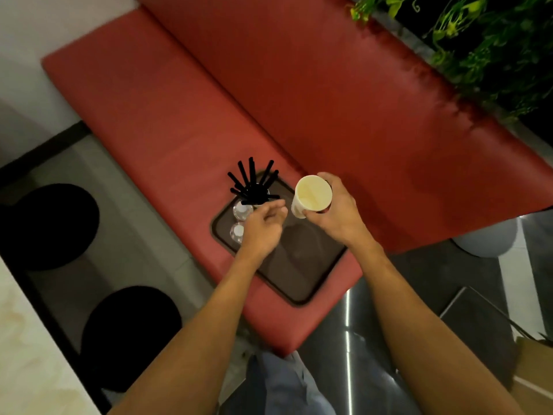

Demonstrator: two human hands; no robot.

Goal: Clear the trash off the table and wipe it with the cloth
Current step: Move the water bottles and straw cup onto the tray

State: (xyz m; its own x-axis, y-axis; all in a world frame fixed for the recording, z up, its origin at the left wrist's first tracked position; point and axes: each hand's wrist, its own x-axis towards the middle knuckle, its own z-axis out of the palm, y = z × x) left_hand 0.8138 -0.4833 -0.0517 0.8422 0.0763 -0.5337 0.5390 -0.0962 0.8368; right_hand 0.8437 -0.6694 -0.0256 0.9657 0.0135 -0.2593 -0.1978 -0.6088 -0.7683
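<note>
Head view: A person stands over a dark tray (299, 265) that rests on a red bench (299, 100), partway through clearing trash. The right hand (338, 217) hangs over the tray's far right corner, its fingers and thumb wrapped round the wall of a paper cup (312, 194). The cup is upright, clear of the tray, and looks empty inside.

The left hand (263, 226) hovers above the tray's far left part with loosely curled fingers. The fingertips are just beside a bundle of black straws (254, 181) that fans out of a holder at the tray's far left corner. One straw lies crosswise at the fingertips, and whether the hand pinches it cannot be told.

Two clear lidded cups (242, 211) stand along the tray's left edge, partly hidden by that hand. Two black stools (48, 226) sit well left of the tray. A pale surface (18, 339) beyond them is possibly the table. No cloth is in view.

The step in hand appears to be gathering: trash is being collected onto the tray, and wiping has not begun. The next move likely calls for setting the cup down upright on the bare middle of the tray, clear of the straws so the bundle is not knocked over. After that come any remaining litter and the cloth.
</note>
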